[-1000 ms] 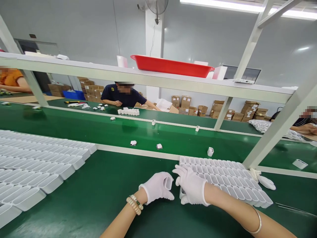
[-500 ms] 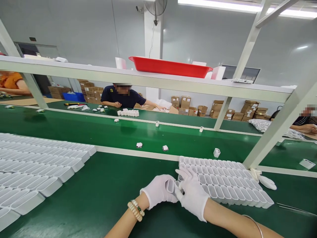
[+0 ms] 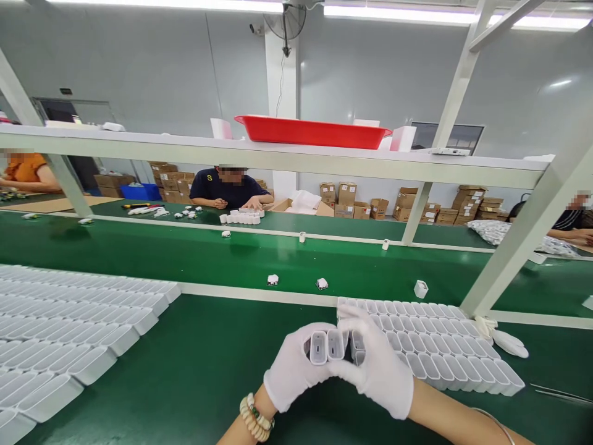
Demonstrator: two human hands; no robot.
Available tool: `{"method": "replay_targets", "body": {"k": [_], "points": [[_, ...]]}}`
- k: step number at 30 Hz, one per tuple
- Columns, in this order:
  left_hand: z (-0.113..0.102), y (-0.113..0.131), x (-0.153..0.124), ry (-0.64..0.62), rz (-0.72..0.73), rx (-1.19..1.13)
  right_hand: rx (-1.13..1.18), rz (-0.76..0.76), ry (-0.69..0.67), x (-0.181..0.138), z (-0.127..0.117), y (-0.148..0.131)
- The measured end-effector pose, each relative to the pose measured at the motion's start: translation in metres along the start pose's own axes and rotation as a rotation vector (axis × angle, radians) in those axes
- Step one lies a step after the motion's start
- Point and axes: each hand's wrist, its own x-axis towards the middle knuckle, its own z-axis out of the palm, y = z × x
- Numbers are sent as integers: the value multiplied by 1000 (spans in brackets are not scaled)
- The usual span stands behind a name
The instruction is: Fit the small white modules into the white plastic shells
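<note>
Two white open-topped plastic housings stand side by side between my gloved hands, each with a small dark slot in its floor. My left hand is wrapped round them from the left. From the right, my right hand curves in, thumb below and fingers above, gripping at the right-hand housing. More housings show through the arch of its fingers; whether it touches those I cannot tell. Just behind and right of it lies a block of the same housings in several close rows.
Long rows of white housings fill the left of the green table. Small white parts sit on the green belt. A shelf post, a white glove and tweezers are at right. A co-worker sits opposite.
A second housing now stands beside the one in my left hand, and my right hand has opened into a wider arch. Parts on the belt have shifted right. The co-worker's arm has drawn in.
</note>
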Motion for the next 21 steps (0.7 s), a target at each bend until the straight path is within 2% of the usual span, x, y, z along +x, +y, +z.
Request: {"method": "replay_targets", "body": {"k": [2,4,7,11,14,16,17,21], "points": [[1,3,-4,13,89,43,242,196,-96,0,-8,-2],[6,2,-8,20,217,103,413,327,-246,2,-9,0],[17,-7,-13,68,349,169,539,309,-331,6,-2,5],[25,-19,-14,88,257,151,603,134,-363,8,9,7],[20,-16,-12,77,232,164,464,142,-395,20,0,12],[14,-9,-10,78,172,184,316,177,-393,42,-14,22],[11,-6,-9,79,124,189,240,173,-349,58,-23,30],[4,0,-8,86,6,185,129,224,-267,136,-52,73]]}}
